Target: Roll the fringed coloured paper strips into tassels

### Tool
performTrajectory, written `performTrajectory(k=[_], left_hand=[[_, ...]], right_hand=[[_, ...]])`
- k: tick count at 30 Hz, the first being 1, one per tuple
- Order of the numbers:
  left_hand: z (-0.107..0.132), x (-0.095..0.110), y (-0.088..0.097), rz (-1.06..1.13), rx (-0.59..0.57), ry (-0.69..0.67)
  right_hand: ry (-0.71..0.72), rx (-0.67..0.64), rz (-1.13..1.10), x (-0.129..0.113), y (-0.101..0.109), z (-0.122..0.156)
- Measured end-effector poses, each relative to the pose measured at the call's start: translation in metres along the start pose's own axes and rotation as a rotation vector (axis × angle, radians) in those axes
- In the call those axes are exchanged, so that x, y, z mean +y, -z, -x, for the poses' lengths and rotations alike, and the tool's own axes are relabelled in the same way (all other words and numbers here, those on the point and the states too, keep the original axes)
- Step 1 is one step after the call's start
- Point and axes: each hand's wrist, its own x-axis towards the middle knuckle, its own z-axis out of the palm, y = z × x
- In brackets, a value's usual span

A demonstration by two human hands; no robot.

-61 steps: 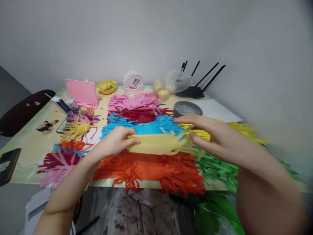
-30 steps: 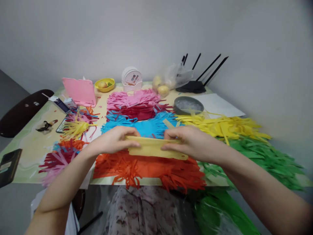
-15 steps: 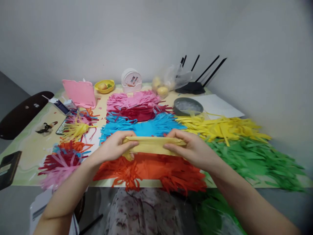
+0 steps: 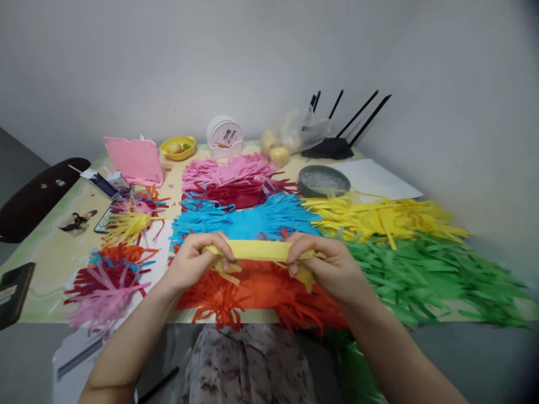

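A folded strip of yellow tissue paper (image 4: 261, 250) is stretched between my hands above the table's near edge, with loose fringe hanging at both ends. My left hand (image 4: 202, 258) is closed around its left end, and my right hand (image 4: 322, 261) grips the right end. Under it lies orange fringed tissue paper (image 4: 256, 286), hanging partly over the edge. Just behind my hands is blue fringed paper (image 4: 248, 223), then dark red fringe (image 4: 244, 195) and pink fringe (image 4: 236, 170). Yellow fringe (image 4: 383, 219) and green fringe (image 4: 438, 275) spread out on the right.
Multicoloured tassels (image 4: 112, 280) lie on the left, near a pink tablet case (image 4: 135, 160) and a dark phone-like object (image 4: 16, 294). Farther back are a yellow bowl (image 4: 178, 154), a grey bowl (image 4: 324, 191), a bag of fruit (image 4: 278, 154) and a black router (image 4: 330, 148).
The yellow paper has become a narrower band as my fingers curled round its ends. Its fringe now hangs below my hands, and both hands are slightly lower.
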Motion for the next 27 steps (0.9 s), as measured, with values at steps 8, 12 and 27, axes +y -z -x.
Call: performTrajectory(k=[8, 12, 27], left_hand=[[0.003, -0.004, -0.009, -0.008, 0.138, 0.027], [0.004, -0.004, -0.007, -0.074, 0.137, 0.018], [0.003, 0.006, -0.010, -0.801, 0.138, -0.117]], right_hand=[[0.036, 0.010, 0.132, 0.005, 0.001, -0.002], [0.044, 0.022, 0.132, 0.011, 0.003, -0.002], [0.055, 0.121, 0.640, -0.002, -0.003, -0.002]])
